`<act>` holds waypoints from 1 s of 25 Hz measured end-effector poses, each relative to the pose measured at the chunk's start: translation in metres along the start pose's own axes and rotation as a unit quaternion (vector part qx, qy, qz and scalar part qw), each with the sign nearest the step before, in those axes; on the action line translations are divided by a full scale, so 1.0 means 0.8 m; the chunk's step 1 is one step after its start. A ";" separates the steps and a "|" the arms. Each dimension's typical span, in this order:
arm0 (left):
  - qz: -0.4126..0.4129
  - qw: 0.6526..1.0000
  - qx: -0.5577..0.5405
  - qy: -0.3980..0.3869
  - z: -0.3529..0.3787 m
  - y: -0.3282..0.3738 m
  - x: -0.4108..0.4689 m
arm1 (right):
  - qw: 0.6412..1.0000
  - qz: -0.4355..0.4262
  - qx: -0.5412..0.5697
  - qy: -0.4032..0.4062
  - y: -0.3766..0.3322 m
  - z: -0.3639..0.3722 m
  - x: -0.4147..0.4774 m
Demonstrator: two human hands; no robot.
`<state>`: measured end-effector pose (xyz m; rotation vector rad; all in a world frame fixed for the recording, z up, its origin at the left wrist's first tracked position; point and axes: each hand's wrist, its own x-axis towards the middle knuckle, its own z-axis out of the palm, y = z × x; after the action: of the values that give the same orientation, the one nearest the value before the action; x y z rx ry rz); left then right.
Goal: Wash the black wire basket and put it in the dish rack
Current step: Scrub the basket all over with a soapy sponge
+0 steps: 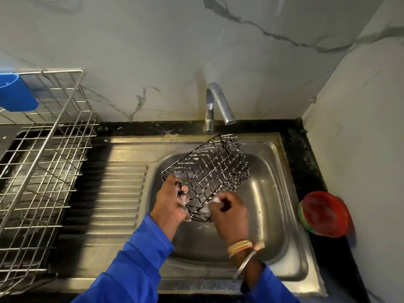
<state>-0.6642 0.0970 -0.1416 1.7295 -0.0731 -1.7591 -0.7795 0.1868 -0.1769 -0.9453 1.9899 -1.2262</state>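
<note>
- Gripping the black wire basket (pixel 209 169) by its near rim, my left hand (pixel 172 200) has its fingers curled through the wires and holds it tilted on its side above the bowl of the steel sink (pixel 273 193).
- My right hand (pixel 229 213) is clenched round a pale sudsy pad (pixel 215 201) pressed to the basket's lower near corner; what the pad is exactly I cannot tell.
- White suds streak several wires, so I judge the scrubbing is under way, not finished.
- No stream shows from the tap (pixel 216 103) just behind the basket, so rinsing looks yet to come.
- The dish rack (pixel 43 162) stands well to the left, beyond the ribbed drainboard (pixel 118 193), with a blue cup (pixel 17 92) hung on it; the basket is not in it yet.
- A red bowl (pixel 325 213) sits on the table right of the sink.
</note>
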 end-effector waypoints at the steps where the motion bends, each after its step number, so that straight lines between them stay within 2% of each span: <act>1: -0.003 1.000 -0.005 -0.005 -0.003 -0.001 0.001 | 0.999 0.025 -0.022 0.036 0.012 -0.006 0.016; 4: -0.009 1.000 -0.001 -0.008 -0.005 -0.007 -0.001 | 0.988 0.108 -0.031 0.106 0.020 -0.027 0.091; 6: -0.012 1.000 0.004 -0.001 -0.002 -0.008 -0.005 | 0.990 0.080 -0.035 0.108 0.002 -0.028 0.103; 9: -0.007 1.000 0.007 -0.011 -0.002 -0.001 -0.006 | 0.999 -0.028 -0.022 0.039 -0.014 -0.005 0.052; 11: -0.001 0.999 0.024 -0.021 -0.007 0.007 -0.007 | 0.999 -0.040 -0.022 0.010 0.002 -0.006 0.019; 14: 0.007 0.999 0.039 -0.024 -0.016 0.005 -0.006 | 0.993 0.096 -0.021 0.070 0.016 -0.029 0.058; 17: -0.002 0.998 0.050 -0.035 -0.010 -0.004 -0.011 | 0.985 0.113 -0.006 0.126 -0.014 -0.043 0.109; 19: 0.000 0.998 0.042 -0.044 -0.004 -0.004 -0.016 | 0.989 0.082 0.074 0.095 -0.049 -0.036 0.103; 21: 0.007 0.998 0.045 -0.049 -0.002 0.002 -0.018 | 0.988 0.057 0.142 0.021 -0.063 -0.024 0.068; 23: 0.015 0.997 0.050 -0.051 -0.007 0.007 -0.017 | 0.989 0.049 0.140 -0.026 -0.055 -0.020 0.026; 25: 0.015 0.997 0.053 -0.053 -0.014 0.008 -0.014 | 0.993 0.072 0.093 0.023 -0.029 -0.026 0.029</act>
<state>-0.6524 0.1021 -0.1300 1.6988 -0.2408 -1.8539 -0.8028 0.1706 -0.1505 -0.6758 1.9035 -1.3344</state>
